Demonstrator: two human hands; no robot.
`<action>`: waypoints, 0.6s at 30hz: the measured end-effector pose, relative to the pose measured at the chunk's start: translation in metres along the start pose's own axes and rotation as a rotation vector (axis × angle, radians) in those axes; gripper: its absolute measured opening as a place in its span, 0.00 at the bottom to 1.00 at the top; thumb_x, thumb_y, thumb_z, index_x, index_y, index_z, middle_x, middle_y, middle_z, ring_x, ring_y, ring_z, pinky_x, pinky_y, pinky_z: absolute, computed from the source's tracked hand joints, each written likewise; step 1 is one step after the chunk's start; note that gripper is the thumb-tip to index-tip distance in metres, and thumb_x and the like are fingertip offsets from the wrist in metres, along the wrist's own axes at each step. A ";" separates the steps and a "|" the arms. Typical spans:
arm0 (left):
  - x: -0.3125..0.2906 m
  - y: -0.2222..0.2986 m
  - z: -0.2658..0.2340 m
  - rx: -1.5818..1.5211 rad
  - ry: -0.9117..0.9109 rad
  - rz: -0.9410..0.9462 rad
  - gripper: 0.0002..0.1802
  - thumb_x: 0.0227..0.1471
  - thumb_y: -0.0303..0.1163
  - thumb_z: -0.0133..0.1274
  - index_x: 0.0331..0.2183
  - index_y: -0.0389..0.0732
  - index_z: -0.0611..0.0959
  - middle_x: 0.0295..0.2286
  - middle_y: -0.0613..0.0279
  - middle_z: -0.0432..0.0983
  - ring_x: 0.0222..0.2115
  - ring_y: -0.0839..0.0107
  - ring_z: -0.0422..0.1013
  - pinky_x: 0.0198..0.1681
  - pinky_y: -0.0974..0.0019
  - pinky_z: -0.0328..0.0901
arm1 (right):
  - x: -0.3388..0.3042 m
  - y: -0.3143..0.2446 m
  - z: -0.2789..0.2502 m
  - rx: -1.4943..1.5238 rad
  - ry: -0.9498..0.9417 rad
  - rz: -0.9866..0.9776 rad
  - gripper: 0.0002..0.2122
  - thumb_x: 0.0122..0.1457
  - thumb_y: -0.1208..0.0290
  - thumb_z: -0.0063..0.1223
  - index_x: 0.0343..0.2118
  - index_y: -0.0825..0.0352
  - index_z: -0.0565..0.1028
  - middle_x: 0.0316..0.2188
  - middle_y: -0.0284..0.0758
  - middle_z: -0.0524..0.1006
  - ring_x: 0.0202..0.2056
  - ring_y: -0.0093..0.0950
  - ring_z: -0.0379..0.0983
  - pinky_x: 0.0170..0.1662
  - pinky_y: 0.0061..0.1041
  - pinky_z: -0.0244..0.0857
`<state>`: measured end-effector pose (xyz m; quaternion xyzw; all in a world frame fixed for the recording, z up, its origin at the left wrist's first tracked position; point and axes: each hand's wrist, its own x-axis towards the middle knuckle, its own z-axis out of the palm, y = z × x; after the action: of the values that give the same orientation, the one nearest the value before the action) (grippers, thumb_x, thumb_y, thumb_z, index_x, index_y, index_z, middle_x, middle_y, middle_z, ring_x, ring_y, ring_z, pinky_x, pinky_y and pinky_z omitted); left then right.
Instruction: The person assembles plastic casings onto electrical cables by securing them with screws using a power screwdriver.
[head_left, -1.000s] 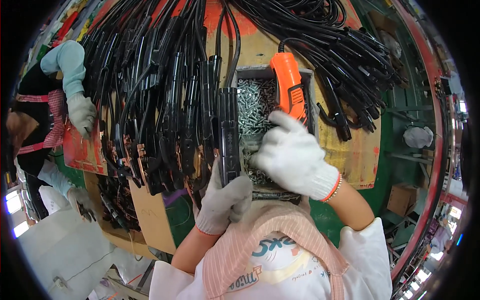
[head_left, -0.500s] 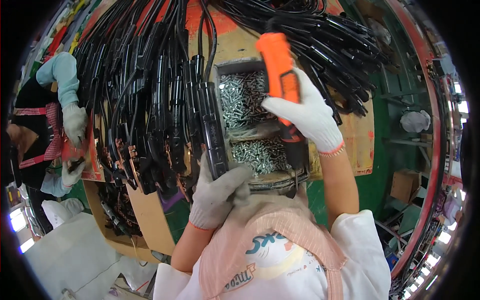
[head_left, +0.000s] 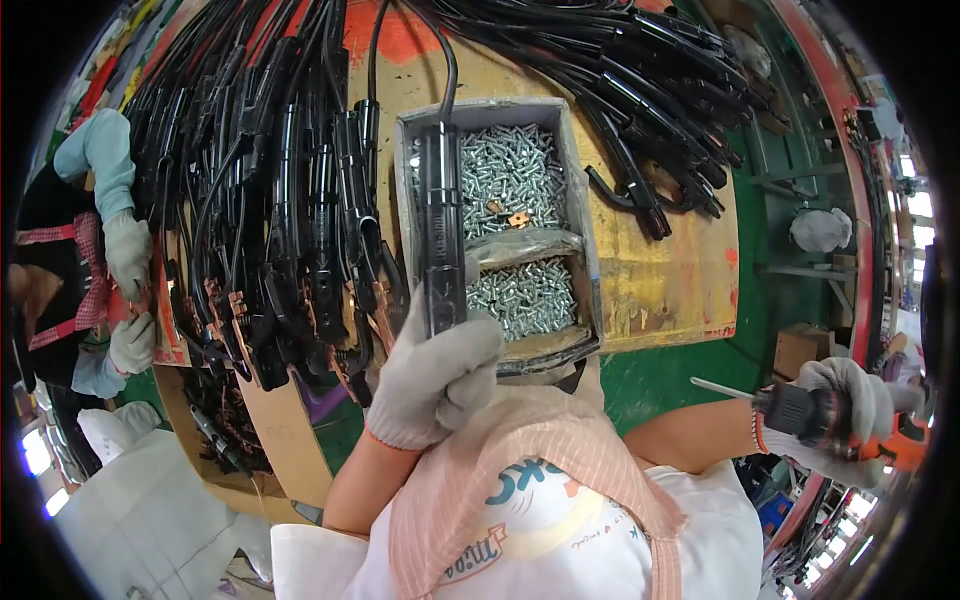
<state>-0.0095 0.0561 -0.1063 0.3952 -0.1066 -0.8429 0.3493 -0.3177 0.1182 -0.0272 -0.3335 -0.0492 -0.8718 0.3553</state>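
Note:
My left hand [head_left: 425,380], in a white knit glove, is closed round the lower end of a black tubular cable handle [head_left: 440,190]. It stands nearly upright in the picture, with a black cable running from its top, and overlaps the left side of a box of screws. What my fingers wrap is hidden. Far out to the right, past the table's edge, my gloved right hand [head_left: 845,400] grips an orange and black power screwdriver [head_left: 800,410]. Its long bit points left, back toward the table.
The grey two-part box [head_left: 585,200] holds many silver screws [head_left: 510,180] and a small copper piece [head_left: 518,219]. Black cable handles [head_left: 320,190] with copper ends crowd the table's left; more [head_left: 640,100] lie right. At left, a co-worker's gloved hands [head_left: 128,260] work. A cardboard box [head_left: 285,430] stands below.
My right hand has swung the power screwdriver from over the screw box out to the lower right. My left hand still holds the cable handle, now more upright, and the screw box shows more fully.

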 end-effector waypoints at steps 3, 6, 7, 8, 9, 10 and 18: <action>0.005 -0.010 -0.004 -0.010 0.002 -0.063 0.28 0.51 0.21 0.49 0.53 0.48 0.63 0.18 0.67 0.63 0.09 0.81 0.56 0.08 0.77 0.47 | -0.006 -0.003 -0.005 -0.277 -0.050 -0.043 0.20 0.42 0.73 0.66 0.41 0.62 0.73 0.21 0.22 0.69 0.24 0.14 0.68 0.31 0.16 0.64; 0.007 -0.013 -0.009 -0.092 -0.017 -0.023 0.28 0.51 0.21 0.49 0.53 0.48 0.63 0.17 0.66 0.63 0.08 0.81 0.55 0.07 0.77 0.47 | -0.013 0.016 -0.002 -0.604 -0.049 -0.214 0.20 0.45 0.73 0.65 0.43 0.57 0.71 0.23 0.22 0.69 0.21 0.15 0.61 0.29 0.14 0.57; 0.007 -0.012 -0.008 -0.090 -0.019 -0.007 0.20 0.51 0.21 0.47 0.47 0.45 0.67 0.17 0.66 0.63 0.08 0.80 0.55 0.07 0.75 0.47 | -0.020 0.023 -0.004 -0.558 -0.006 -0.071 0.21 0.46 0.74 0.63 0.44 0.55 0.69 0.24 0.22 0.69 0.21 0.17 0.60 0.29 0.15 0.56; 0.009 -0.015 -0.012 -0.090 -0.020 -0.012 0.20 0.51 0.21 0.47 0.47 0.45 0.67 0.17 0.66 0.63 0.08 0.80 0.55 0.07 0.75 0.47 | -0.028 0.030 -0.004 -0.510 0.037 0.071 0.23 0.47 0.76 0.62 0.46 0.54 0.67 0.25 0.23 0.69 0.21 0.18 0.58 0.29 0.16 0.56; 0.011 -0.019 -0.019 -0.112 -0.067 0.006 0.12 0.54 0.27 0.48 0.42 0.44 0.69 0.18 0.66 0.64 0.08 0.80 0.55 0.07 0.75 0.47 | -0.039 0.042 -0.001 -0.454 0.023 0.221 0.29 0.49 0.81 0.57 0.53 0.50 0.63 0.34 0.26 0.70 0.21 0.20 0.57 0.25 0.19 0.55; 0.010 -0.021 -0.026 -0.137 -0.101 0.039 0.07 0.57 0.32 0.49 0.38 0.43 0.71 0.18 0.66 0.64 0.08 0.79 0.55 0.07 0.75 0.47 | -0.047 0.069 0.004 -0.491 0.023 0.068 0.35 0.50 0.87 0.53 0.58 0.46 0.60 0.44 0.30 0.66 0.22 0.21 0.58 0.20 0.20 0.54; 0.009 -0.021 -0.028 -0.099 -0.107 0.031 0.34 0.60 0.60 0.41 0.59 0.50 0.65 0.19 0.70 0.62 0.08 0.85 0.52 0.09 0.78 0.48 | -0.078 0.104 -0.008 -0.627 -0.026 0.408 0.32 0.54 0.83 0.58 0.58 0.51 0.55 0.34 0.34 0.69 0.15 0.23 0.62 0.16 0.24 0.63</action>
<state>-0.0037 0.0685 -0.1394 0.3302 -0.0894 -0.8616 0.3751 -0.2132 0.0836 -0.0969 -0.4403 0.2832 -0.7514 0.4017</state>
